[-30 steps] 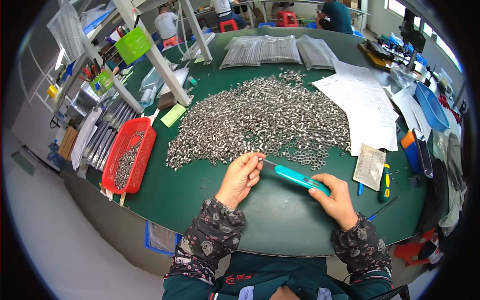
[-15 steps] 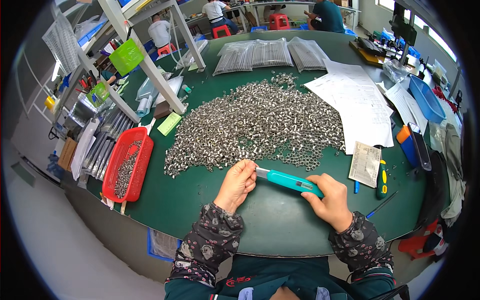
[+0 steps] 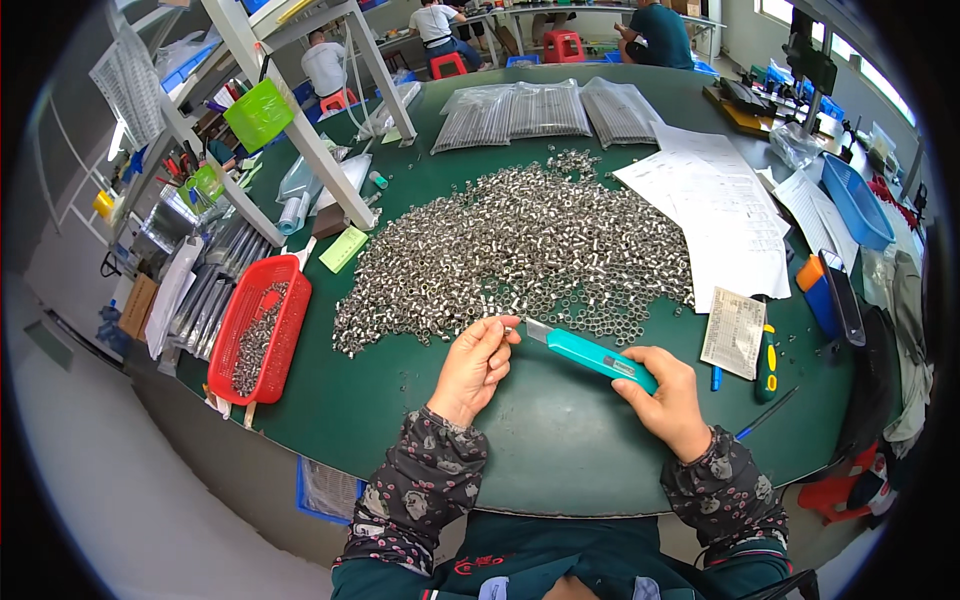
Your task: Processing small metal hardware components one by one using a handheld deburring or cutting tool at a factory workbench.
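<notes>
My right hand point(image 3: 664, 400) is closed around a teal utility knife point(image 3: 602, 360), its metal blade pointing left. Thumb and fingers of my left hand point(image 3: 474, 370) pinch what looks like a small metal ring, mostly hidden by the fingertips. The blade's tip is close to those fingertips, with a slight gap between. Just beyond both hands spreads a wide heap of small silvery metal rings point(image 3: 520, 240) on the green tabletop point(image 3: 560, 440).
A red basket point(image 3: 262, 330) with more metal pieces stands at left. Bagged rods point(image 3: 545, 108) lie behind the heap. At right are paper sheets point(image 3: 725, 215), a printed card point(image 3: 733, 333), a yellow-green handled tool point(image 3: 767, 368), a pen point(image 3: 765, 414) and a blue tray point(image 3: 856, 200). Shelf legs point(image 3: 300, 130) rise at left.
The knife has drawn back slightly to the right and tilted more, so its blade has come away from my left fingertips. My left hand keeps its pinch.
</notes>
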Demonstrator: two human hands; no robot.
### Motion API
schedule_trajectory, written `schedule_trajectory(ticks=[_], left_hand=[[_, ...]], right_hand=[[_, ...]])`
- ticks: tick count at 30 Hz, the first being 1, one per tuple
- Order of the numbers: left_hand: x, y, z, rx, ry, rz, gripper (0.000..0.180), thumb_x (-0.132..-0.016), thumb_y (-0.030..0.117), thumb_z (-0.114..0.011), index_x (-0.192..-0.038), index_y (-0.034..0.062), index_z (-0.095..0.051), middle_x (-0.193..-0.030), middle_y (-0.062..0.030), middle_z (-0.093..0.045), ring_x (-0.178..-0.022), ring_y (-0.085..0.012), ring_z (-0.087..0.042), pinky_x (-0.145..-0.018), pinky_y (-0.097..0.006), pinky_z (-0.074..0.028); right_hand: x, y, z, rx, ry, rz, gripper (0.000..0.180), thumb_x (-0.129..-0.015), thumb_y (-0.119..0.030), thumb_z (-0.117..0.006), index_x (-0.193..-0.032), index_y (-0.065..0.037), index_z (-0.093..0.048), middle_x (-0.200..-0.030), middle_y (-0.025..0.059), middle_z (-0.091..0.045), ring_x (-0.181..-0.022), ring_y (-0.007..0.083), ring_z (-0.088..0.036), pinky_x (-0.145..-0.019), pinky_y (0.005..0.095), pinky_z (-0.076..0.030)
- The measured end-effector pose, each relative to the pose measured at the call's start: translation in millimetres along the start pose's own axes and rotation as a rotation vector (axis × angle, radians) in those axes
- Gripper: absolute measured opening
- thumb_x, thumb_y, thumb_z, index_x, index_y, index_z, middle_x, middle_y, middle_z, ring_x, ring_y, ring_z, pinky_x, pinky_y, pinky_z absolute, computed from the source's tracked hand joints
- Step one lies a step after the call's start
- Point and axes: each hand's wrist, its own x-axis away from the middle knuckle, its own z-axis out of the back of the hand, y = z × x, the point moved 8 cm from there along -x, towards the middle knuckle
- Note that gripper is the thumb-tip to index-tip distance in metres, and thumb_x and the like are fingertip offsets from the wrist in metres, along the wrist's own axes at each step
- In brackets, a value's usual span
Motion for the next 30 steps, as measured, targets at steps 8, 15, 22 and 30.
schedule_trajectory(ticks=[8,15,22,30], left_hand=[[-3.5,-0.7,0.9,0.045,-0.067,-0.073,0.014,-0.088,0.015,-0.049,-0.096,0.0036,-0.054,-0.077,-0.0022,-0.052,-0.054,-0.0034,-0.038,-0.04,-0.015,-0.029],[-1.3,-0.2,-5.3,0.058,-0.065,-0.038,0.013,-0.088,0.015,-0.049,-0.093,0.004,-0.054,-0.076,-0.002,-0.051,-0.052,-0.0036,-0.038,-0.04,-0.015,-0.029],[-0.8,-2.7,-5.9,0.061,-0.088,0.008,0.017,-0.089,0.018,-0.048,-0.092,0.0021,-0.054,-0.074,-0.002,-0.051,-0.051,-0.0033,-0.037,-0.038,-0.015,-0.027],[-0.6,-3.1,-4.0,0.014,-0.063,0.005,0.02,-0.09,0.019,-0.045,-0.09,0.0015,-0.054,-0.07,-0.0021,-0.05,-0.049,-0.003,-0.035,-0.037,-0.015,-0.026]], right_hand=[[0.8,4.1,-4.4,-0.016,-0.059,-0.046,0.026,-0.069,-0.018,-0.067,-0.09,-0.003,-0.059,-0.08,0.0133,-0.06,-0.069,0.0297,-0.059,-0.06,0.0336,-0.046],[1.2,4.4,-5.2,-0.007,-0.074,-0.045,0.027,-0.07,-0.019,-0.066,-0.09,-0.003,-0.059,-0.081,0.0132,-0.06,-0.07,0.0302,-0.058,-0.061,0.0343,-0.046],[1.5,4.9,-6.1,-0.01,-0.079,-0.037,0.028,-0.07,-0.021,-0.066,-0.09,-0.003,-0.059,-0.081,0.013,-0.06,-0.07,0.0302,-0.058,-0.061,0.0344,-0.046],[2.2,5.2,-8.6,-0.021,-0.105,-0.02,0.028,-0.071,-0.022,-0.065,-0.091,-0.003,-0.059,-0.081,0.0134,-0.06,-0.069,0.0305,-0.058,-0.061,0.0353,-0.046]])
